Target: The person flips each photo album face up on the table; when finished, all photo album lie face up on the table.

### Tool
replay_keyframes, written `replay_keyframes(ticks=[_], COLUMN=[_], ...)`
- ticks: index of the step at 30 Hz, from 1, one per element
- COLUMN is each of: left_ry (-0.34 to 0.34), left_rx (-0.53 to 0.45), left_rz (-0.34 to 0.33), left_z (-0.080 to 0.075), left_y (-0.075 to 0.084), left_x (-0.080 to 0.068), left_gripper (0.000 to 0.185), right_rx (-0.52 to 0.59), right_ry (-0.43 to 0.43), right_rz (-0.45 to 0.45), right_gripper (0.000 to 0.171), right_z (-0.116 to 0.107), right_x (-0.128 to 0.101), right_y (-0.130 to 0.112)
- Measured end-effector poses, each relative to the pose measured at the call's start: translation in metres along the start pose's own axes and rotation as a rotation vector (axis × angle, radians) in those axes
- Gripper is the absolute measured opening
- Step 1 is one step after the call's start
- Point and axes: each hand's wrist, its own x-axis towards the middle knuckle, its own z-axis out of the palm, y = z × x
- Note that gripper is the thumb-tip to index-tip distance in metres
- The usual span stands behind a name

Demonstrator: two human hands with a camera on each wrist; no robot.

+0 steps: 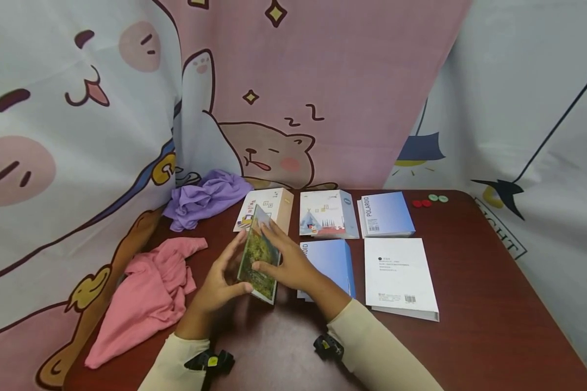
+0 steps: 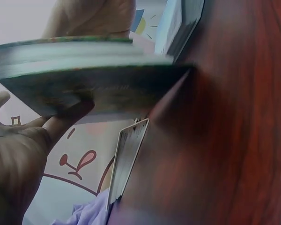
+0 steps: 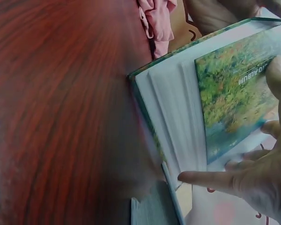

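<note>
Holding the green album [image 1: 260, 247] tilted up: left hand [image 1: 215, 288] grips its left side, thumb at the lower edge; right hand [image 1: 293, 266] has thumb on the cover, fingers spread along the page side. Album's near mid-surface [image 1: 494, 331]; can't tell if its lower corner touches. Just right: blue book [image 1: 330, 266], then white book [image 1: 401, 277]. Far edge: two picture-cover books [image 1: 323, 209], second blue book [image 1: 391, 214]. Far right corner: red buttons [image 1: 417, 203], green buttons [image 1: 432, 198]. Far left corner: purple cloth [image 1: 200, 201]. Left edge: pink cloth [image 1: 151, 293].

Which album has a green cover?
The green album tilted between the left hand and right hand; the other albums show white or blue covers.
</note>
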Motion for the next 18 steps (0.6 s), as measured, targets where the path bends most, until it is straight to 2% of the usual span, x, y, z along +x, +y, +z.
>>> replay_keyframes(ticks=[4,7,14,18], left_ry=[-0.018,-0.038,0.045,0.038], left_rx=[0.127,0.207,0.441,0.538], left_rz=[-0.064,-0.118,-0.251,-0.348], left_z=[-0.002,-0.006,-0.026,-0.035], left_y=[0.001,0.004,0.012,0.014], left_x=[-0.002,-0.005,-0.018,-0.023], left_gripper=[0.105,0.105,0.089,0.087], right_rx=[-0.029,-0.003,-0.006,-0.051], right_ry=[-0.005,-0.021,-0.045,-0.045], right_rz=[0.036,0.047,0.138,0.200], right_gripper=[0.094,0.094,0.104,0.104], right_z=[0.004,0.005,0.015,0.020], right_x=[0.001,0.000,-0.006,-0.009], right_y=[0.002,0.004,0.012,0.012])
